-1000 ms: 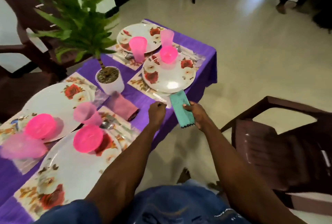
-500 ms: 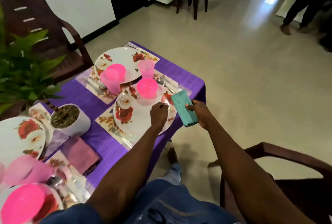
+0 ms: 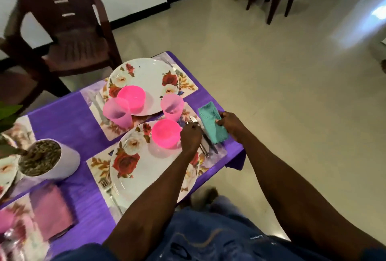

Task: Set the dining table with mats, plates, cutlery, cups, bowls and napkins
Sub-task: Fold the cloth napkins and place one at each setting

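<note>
Table (image 3: 69, 114) w/ purple cloth runs from bottom left toward its far right corner. Brown plastic chair (image 3: 62, 30) stands off the far edge, apart from the table.

Near plate (image 3: 133, 175), floral, sits on a floral mat (image 3: 98, 166) by the right edge; the left forearm crosses over it. Far plate (image 3: 146, 74) sits on its own mat (image 3: 188, 85) at the far right corner. White plant pot (image 3: 52, 164) stands mid-table, left of the near plate. Pink napkin (image 3: 50, 210) lies flat toward the near edge, below the pot.

Pink bowl (image 3: 166, 135) rests on the near plate's far part; 2nd pink bowl (image 3: 131, 98) on the far plate. Pink cup (image 3: 172, 107) stands upright btwn the two plates; another cup (image 3: 117, 112) stands just left of the 2nd bowl.

Teal napkin (image 3: 211, 123) lies at the right edge, beside the near mat, tilted. Right hand (image 3: 231, 124) pinches its right side, thumb on top. Left hand (image 3: 190, 137) is knuckles-up, fingers curled over cutlery (image 3: 205, 145) lying on the mat btwn plate and teal napkin; whether it grips a piece or only touches, can't tell. A fork (image 3: 108, 189) lies on the mat's left side, partly under the plate rim.
</note>
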Available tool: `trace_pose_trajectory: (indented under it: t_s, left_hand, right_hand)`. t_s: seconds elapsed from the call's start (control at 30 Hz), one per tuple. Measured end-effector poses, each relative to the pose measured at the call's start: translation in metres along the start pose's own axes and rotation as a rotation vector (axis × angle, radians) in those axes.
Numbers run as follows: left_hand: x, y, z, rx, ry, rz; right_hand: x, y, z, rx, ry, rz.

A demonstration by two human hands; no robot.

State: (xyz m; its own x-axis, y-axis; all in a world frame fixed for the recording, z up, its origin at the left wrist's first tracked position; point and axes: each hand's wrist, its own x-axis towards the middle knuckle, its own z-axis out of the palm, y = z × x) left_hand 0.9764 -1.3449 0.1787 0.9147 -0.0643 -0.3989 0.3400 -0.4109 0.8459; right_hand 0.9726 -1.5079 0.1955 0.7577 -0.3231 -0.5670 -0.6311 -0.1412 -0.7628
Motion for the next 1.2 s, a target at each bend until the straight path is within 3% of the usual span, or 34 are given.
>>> trace_pose_trajectory:
  t_s: [0.33,0.6,0.77,0.9,1.07,1.2]
  left_hand:
    - [0.023,0.009,0.02,0.015,0.24,-0.108]
    - [0.027,0.03,0.052,0.006,0.428,-0.218]
    - [0.025,0.035,0.066,0.093,0.437,-0.205]
    - [0.024,0.039,0.074,0.176,0.418,-0.183]
    - [0.022,0.038,0.078,0.224,0.416,-0.155]
    - [0.019,0.039,0.08,0.258,0.44,-0.145]
  right_hand:
    - [0.075,-0.022,0.003,-0.191,-0.103,-0.069]
    - [0.094,-0.017,-0.017,-0.477,-0.115,-0.297]
    - [0.102,-0.015,-0.036,-0.836,-0.127,-0.654]
    - [0.111,-0.016,-0.044,-1.169,-0.234,-0.745]
    - [0.117,-0.021,-0.047,-1.279,-0.275,-0.818]
    - [0.111,-0.019,-0.045,-1.164,-0.198,-0.845]
